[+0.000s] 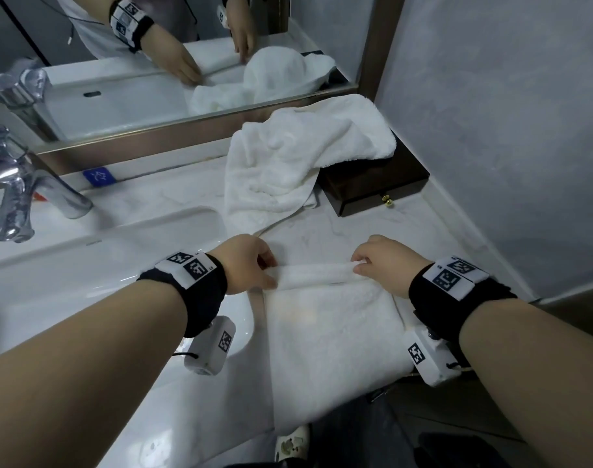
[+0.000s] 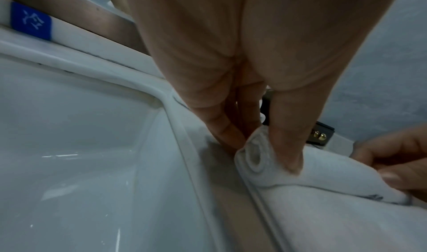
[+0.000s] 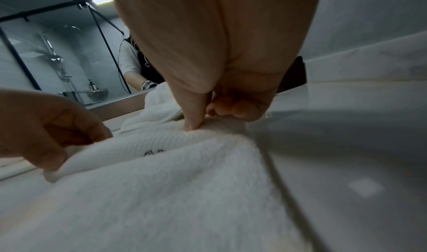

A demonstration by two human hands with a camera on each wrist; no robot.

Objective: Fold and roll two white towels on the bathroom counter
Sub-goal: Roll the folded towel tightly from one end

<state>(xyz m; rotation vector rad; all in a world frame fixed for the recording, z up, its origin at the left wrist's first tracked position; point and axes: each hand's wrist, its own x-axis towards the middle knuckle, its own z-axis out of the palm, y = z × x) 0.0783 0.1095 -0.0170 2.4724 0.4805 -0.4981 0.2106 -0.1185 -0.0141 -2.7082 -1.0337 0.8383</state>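
Both hands work at the far end of a folded white towel (image 1: 332,332) in the head view. The left hand (image 1: 246,263) pinches the left end of the small roll (image 1: 317,273) formed there, fingers curled round it, and the right hand (image 1: 382,265) pinches the right end the same way. That towel lies flat on the white marble desk (image 1: 322,228) just right of the sink (image 1: 85,265), its near end hanging over the desk's front edge. A second white towel (image 1: 295,157) lies crumpled farther back, one part draped over a dark wooden box (image 1: 376,184) in the corner against the mirror (image 1: 153,62). A chrome tap (image 1: 18,184) stands at the left behind the sink.

From the left wrist, the left hand (image 2: 242,73) grips the roll's open end: the thumb (image 2: 286,146) presses on top of the spiral (image 2: 254,159) and the fingers (image 2: 221,126) reach behind it. The right hand (image 2: 397,164) shows at the right edge, curled onto the same roll. The sink (image 2: 69,146) fills the left side, and a blue sticker (image 2: 31,21) sits on the ledge behind it.

From the right wrist, the right hand (image 3: 219,73) pinches the rolled edge between thumb (image 3: 191,115) and curled fingers (image 3: 235,109). The folded towel (image 3: 173,192) spreads toward the camera, a dark embroidered mark (image 3: 153,153) showing on the roll's ribbed band. The left hand (image 3: 46,128) holds the far end, and the crumpled towel (image 3: 157,108) lies behind.
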